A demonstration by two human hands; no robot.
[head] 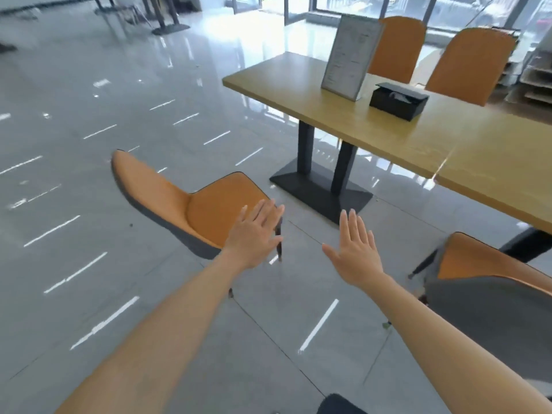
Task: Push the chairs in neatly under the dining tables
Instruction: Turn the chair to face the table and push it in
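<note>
Hands are reaching forward, left hand (254, 234) and right hand (357, 249) both spread and grasping nothing, apparently toward the pulled-out orange chair (203, 204) at centre frame (well apart from the dining table (388, 135)).

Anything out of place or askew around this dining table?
Yes. The orange chair on the left stands clear of the table, turned at an angle. The near right chair isn't pushed in either. Both hands are open, holding nothing.

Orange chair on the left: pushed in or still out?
Out. The left chair stands on open floor, clear of the table, its seat not under the tabletop. Neither hand holds it.
</note>
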